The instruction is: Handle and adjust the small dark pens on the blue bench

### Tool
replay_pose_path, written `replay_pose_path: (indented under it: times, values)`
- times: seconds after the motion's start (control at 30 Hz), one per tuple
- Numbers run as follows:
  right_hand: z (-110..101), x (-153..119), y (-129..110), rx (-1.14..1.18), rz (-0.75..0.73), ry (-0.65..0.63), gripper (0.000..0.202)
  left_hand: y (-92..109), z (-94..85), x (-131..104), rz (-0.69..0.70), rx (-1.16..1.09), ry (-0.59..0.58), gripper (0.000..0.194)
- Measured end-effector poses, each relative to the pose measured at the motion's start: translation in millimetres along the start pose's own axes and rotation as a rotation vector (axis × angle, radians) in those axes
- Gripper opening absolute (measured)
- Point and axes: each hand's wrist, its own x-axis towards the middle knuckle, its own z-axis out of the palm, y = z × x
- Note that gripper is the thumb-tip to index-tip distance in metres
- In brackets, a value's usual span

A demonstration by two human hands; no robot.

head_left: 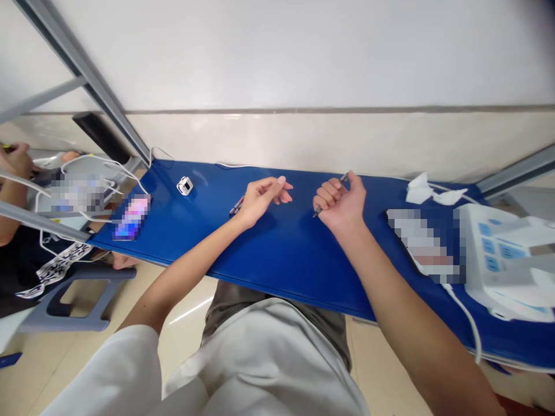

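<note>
My right hand [342, 202] is closed round a slim dark pen [318, 212], palm turned up. One end of the pen sticks out by the thumb and the other below the curled fingers. To its left, my left hand [262, 199] hovers over the blue tabletop [286, 254], its fingers loosely bent and slightly apart, with nothing visible in them. A second dark, pen-like thing [236, 206] lies on the tabletop beside my left wrist, which partly hides it.
At left lie a phone [132, 216] and a small white cased gadget [184, 185]. On the right are a tablet-like device [422, 242], crumpled tissue [419, 189] and a white appliance [494, 260] with a cable. Another person's arm [15, 173] shows beyond the metal frame [104, 104].
</note>
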Motion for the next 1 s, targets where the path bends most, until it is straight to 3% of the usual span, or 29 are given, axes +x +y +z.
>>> replay_pose_path:
  times: [0.2, 0.37, 0.63, 0.87, 1.0]
  values:
    - [-5.3, -2.1, -0.1, 0.005, -0.013, 0.025, 0.065, -4.0, -17.4, 10.4, -0.139, -0.227, 0.064, 0.056]
    - [-5.2, -3.8, 2.0, 0.042, -0.022, 0.027, 0.062, -4.3, -22.1, 12.5, -0.152, -0.262, 0.128, 0.054]
    - [-7.1, -2.6, 5.0, 0.137, 0.01, 0.013, 0.057, -6.0, -22.0, 11.9, -0.137, -0.245, 0.116, 0.055]
    - [5.7, -9.6, -4.4, 0.466, 0.181, 0.091, 0.05, 1.3, -19.0, 11.0, -0.196, -0.355, 0.168, 0.048]
    - [12.0, -11.5, -8.4, 0.589, 0.192, 0.116, 0.054, 3.8, -16.3, 9.7, -0.176, -0.34, 0.159, 0.046]
